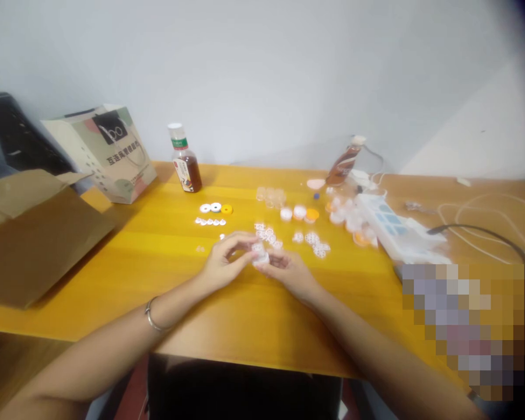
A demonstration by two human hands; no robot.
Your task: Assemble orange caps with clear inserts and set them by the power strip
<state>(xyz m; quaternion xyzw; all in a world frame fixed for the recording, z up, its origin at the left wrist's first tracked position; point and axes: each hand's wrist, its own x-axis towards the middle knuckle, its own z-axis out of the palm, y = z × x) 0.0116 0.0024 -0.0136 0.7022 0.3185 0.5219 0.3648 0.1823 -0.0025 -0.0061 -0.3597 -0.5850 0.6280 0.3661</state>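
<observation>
Between the fingertips of my left hand and my right hand is a small clear-and-white plastic piece; blur hides its exact kind. Both hands are closed on it above the table. Just beyond them lie flat white discs with holes, and more such discs are to the right. Round white caps and an orange cap stand behind. Left of these are white rings, a yellow ring and a row of small white pieces. Clear cups stand farther back.
A cardboard box and a paper bag occupy the left. Two drink bottles, one upright and one tilted, stand near the wall. At right are a bag of caps, a white tray and cables.
</observation>
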